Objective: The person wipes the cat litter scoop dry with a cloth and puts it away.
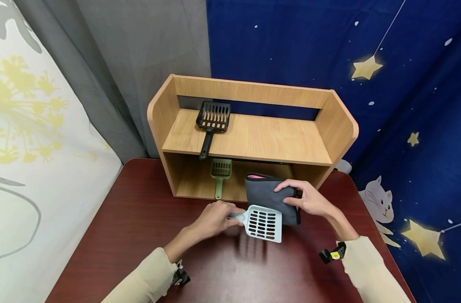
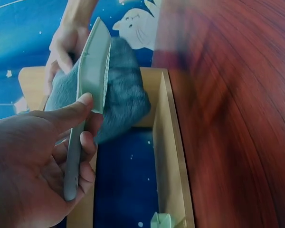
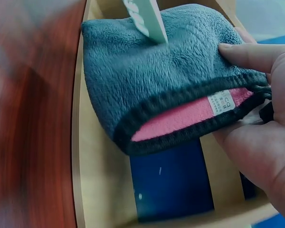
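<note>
My left hand (image 1: 212,219) grips the handle of a pale slotted litter scoop (image 1: 278,229), its head pointing right. The left wrist view shows the scoop (image 2: 92,71) side-on, with the thumb along the top of the handle. My right hand (image 1: 308,198) pinches a folded dark grey fleece cloth (image 1: 264,195) by its right side. In the right wrist view the cloth (image 3: 147,71) has black edging, a pink inner side and a small white label. The scoop's edge is against or just in front of the cloth; whether they touch I cannot tell.
A two-tier wooden shelf (image 1: 253,87) stands at the back of the dark red table (image 1: 147,219). On its upper tier lies a black slotted scoop (image 1: 206,144), handle past the front edge. A green scoop (image 1: 218,187) lies on the lower tier. Curtains (image 1: 276,46) hang behind.
</note>
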### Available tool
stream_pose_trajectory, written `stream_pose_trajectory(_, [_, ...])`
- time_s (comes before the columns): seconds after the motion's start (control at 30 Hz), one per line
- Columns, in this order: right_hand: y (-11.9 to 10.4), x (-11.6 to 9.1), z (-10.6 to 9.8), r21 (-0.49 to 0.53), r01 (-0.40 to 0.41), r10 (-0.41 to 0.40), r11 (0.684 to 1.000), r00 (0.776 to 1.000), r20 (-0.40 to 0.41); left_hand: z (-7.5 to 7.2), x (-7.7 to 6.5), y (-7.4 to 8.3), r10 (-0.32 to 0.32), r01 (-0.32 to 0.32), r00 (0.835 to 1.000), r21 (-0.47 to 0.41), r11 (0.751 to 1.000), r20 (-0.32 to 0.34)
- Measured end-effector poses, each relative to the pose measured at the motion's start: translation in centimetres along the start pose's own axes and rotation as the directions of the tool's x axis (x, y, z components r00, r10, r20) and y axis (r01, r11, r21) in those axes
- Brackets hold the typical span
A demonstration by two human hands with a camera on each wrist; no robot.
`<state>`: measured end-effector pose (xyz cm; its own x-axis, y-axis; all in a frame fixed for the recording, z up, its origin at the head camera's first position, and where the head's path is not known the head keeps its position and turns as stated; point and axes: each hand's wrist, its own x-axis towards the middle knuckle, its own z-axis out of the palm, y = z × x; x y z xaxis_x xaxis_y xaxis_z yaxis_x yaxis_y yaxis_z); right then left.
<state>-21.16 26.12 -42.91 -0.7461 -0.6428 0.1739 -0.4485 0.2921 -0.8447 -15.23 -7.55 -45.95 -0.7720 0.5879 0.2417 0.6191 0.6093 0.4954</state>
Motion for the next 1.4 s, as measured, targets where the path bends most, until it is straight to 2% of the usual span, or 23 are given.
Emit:
stream_pose_trajectory(0.2, [-0.6,1.8,1.2,-0.001,0.043,-0.043,0.999,0.999,0.000,0.2,0.5,0.6,0.028,-0.028,1.000,-0.009,1.000,-0.008])
stream_pose_trajectory(0.33, [-0.6,2.0,1.4,-0.011,0.039,-0.039,0.999,0.999,-0.013,0.1,0.3,0.4,0.018,-0.019,1.000,-0.005,1.000,-0.021])
stream_pose_trajectory(0.67, [0.2,-0.8,-0.6,-0.040,-0.085,0.085,0.996,0.996,0.001,-0.9,-0.6,-0.8,-0.043,0.044,0.996,0.014,0.999,-0.073])
stream_pose_trajectory(0.8, [0.0,-1.7,-1.3,-0.047,-0.098,0.097,0.994,0.995,-0.037,-0.8,-0.9,-1.1,-0.075,0.077,0.993,0.017,0.997,-0.092])
stream_pose_trajectory(0.93, [-0.8,-2.1,-1.3,-0.086,-0.082,0.072,0.993,0.990,-0.119,-0.7,-0.9,-1.3,-0.107,0.114,0.987,0.049,0.992,-0.123])
stream_pose_trajectory(1.07, [-2.2,-2.1,-0.4,-0.183,-0.074,0.034,0.980,0.977,-0.211,-0.3,-0.9,-1.5,-0.131,0.144,0.981,0.087,0.986,-0.144])
stream_pose_trajectory(1.17, [-3.5,-1.7,0.8,-0.230,-0.085,0.026,0.970,0.968,-0.248,0.1,-0.7,-1.5,-0.138,0.153,0.979,0.093,0.984,-0.152])
stream_pose_trajectory(1.4, [-5.1,0.7,4.7,-0.151,-0.121,0.084,0.981,0.969,-0.232,1.0,0.6,-0.5,-0.115,0.124,0.982,0.057,0.991,-0.149])
